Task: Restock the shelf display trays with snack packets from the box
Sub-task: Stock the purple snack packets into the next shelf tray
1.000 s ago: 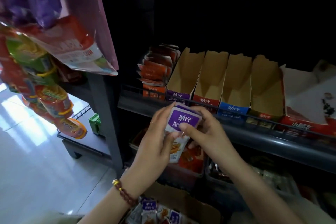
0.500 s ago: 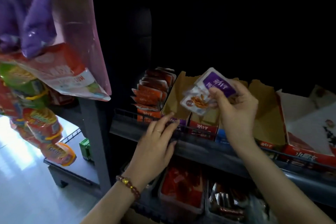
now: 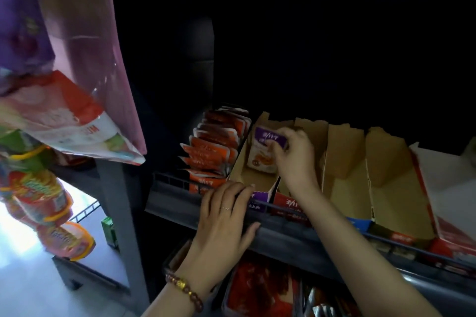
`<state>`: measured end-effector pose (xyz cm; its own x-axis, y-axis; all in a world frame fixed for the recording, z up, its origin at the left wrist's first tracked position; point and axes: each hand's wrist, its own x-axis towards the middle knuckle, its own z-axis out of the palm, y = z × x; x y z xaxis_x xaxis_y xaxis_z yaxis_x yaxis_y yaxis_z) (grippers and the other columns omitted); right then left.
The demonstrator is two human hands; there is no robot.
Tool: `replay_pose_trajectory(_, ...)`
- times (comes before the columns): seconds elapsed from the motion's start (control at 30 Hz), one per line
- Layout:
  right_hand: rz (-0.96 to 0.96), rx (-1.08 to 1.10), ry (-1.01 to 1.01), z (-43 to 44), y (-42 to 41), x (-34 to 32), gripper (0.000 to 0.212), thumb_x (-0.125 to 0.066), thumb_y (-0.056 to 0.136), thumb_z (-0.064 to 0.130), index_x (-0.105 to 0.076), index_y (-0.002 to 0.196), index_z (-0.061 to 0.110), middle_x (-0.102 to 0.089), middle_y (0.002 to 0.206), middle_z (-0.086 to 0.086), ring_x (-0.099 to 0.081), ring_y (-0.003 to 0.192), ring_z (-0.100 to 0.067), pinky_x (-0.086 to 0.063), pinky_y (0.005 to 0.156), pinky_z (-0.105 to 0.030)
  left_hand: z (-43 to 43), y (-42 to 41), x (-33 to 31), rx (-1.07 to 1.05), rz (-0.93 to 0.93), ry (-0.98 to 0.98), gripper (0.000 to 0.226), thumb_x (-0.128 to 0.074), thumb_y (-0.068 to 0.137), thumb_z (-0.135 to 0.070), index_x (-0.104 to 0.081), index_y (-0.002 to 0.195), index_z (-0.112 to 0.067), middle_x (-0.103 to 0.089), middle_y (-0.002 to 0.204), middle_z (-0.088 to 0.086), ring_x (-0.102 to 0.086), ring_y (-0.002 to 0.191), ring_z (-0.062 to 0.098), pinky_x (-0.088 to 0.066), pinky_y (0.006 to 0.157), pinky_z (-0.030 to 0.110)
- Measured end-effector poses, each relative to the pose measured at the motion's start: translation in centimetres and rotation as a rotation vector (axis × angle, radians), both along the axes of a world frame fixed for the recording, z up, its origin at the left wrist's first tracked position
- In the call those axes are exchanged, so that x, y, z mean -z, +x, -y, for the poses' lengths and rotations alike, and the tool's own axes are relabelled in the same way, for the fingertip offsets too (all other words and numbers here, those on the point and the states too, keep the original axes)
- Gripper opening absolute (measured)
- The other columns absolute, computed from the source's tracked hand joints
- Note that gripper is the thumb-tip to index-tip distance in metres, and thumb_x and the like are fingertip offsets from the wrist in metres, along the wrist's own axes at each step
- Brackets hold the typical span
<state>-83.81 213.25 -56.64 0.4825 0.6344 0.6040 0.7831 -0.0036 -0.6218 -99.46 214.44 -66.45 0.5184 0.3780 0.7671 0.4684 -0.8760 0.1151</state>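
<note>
My right hand [image 3: 293, 157] grips a small stack of purple-topped snack packets [image 3: 262, 152] and holds it upright at the back of the purple-fronted cardboard display tray [image 3: 244, 177]. The packets stand inside that tray, whose floor in front of them is bare. My left hand [image 3: 226, 221] rests with straight fingers on the shelf's front rail [image 3: 288, 234], just below the tray's front. The box of packets is out of view.
An orange-packet tray [image 3: 213, 152], full, stands left of the purple one. To its right are several open cardboard trays [image 3: 345, 170] and a red-and-white box [image 3: 448, 188]. Hanging snack bags [image 3: 51, 116] crowd the left. Lower bins [image 3: 260, 288] hold red packets.
My right hand has carried the packets down from above the trays into the purple tray's back. My left hand left the packets earlier and has stayed on the shelf rail.
</note>
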Motion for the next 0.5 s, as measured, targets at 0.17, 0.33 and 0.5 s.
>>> replay_pose_trajectory(0.17,0.237,0.270,-0.217,-0.1,-0.3,-0.9,0.033,-0.056,0.094,0.017,-0.059,0.127,0.020,-0.056,0.118,-0.007,-0.049,0.112,-0.023,-0.035,0.068,-0.026,-0.4,0.2,0.2,0.045,-0.004,-0.110,0.056,-0.045,0.084,-0.041,-0.037,0.134,-0.018,-0.037,0.133,-0.002,-0.033,0.127,0.018,-0.008,0.113,0.027)
replay_pose_trajectory(0.33,0.407,0.357,-0.331,0.0,-0.9,-1.9,0.030,-0.050,0.094,0.008,-0.057,0.123,0.013,-0.058,0.116,-0.009,-0.053,0.109,-0.025,-0.033,0.064,-0.028,-0.2,-0.2,-0.1,0.053,-0.056,-0.145,0.060,-0.043,0.084,-0.043,-0.035,0.137,-0.018,-0.035,0.136,-0.003,-0.030,0.130,0.017,-0.003,0.114,0.026)
replay_pose_trajectory(0.5,0.425,0.403,-0.482,0.1,-1.5,-2.6,0.033,-0.056,0.092,0.009,-0.050,0.125,0.008,-0.053,0.122,-0.013,-0.050,0.111,-0.028,-0.034,0.064,-0.030,-0.5,-0.8,-0.3,0.084,-0.112,-0.154,0.062,-0.043,0.084,-0.043,-0.032,0.140,-0.018,-0.031,0.140,-0.003,-0.026,0.134,0.017,0.000,0.115,0.025)
